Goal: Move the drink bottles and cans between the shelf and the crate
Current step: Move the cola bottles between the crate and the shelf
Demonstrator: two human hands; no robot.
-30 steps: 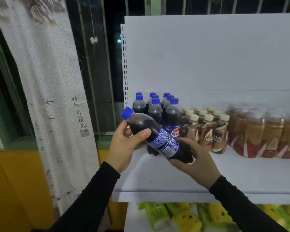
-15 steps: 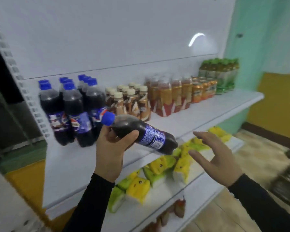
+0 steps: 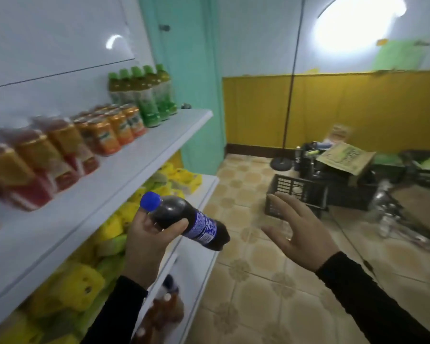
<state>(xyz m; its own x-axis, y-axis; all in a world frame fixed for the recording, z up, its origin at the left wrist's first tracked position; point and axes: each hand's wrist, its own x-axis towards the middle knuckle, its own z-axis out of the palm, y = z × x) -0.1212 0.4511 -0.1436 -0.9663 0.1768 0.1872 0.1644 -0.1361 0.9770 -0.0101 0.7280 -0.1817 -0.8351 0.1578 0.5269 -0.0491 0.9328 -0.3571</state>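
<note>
White shelf (image 3: pixel 124 167) w/ cans (image 3: pixel 114 130), bottles (image 3: pixel 144 95); crate (image 3: pixel 296 194) on floor (image 3: pixel 258 294).

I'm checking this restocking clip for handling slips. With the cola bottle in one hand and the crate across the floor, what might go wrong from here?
1. The left hand grips the cola bottle alone, near its neck, with the bottle tilted; the heavy end may slip, since the right hand is open and off it.
2. The black crate sits on the floor among boxes and clutter, so a careless drop could miss it or tip.
</note>
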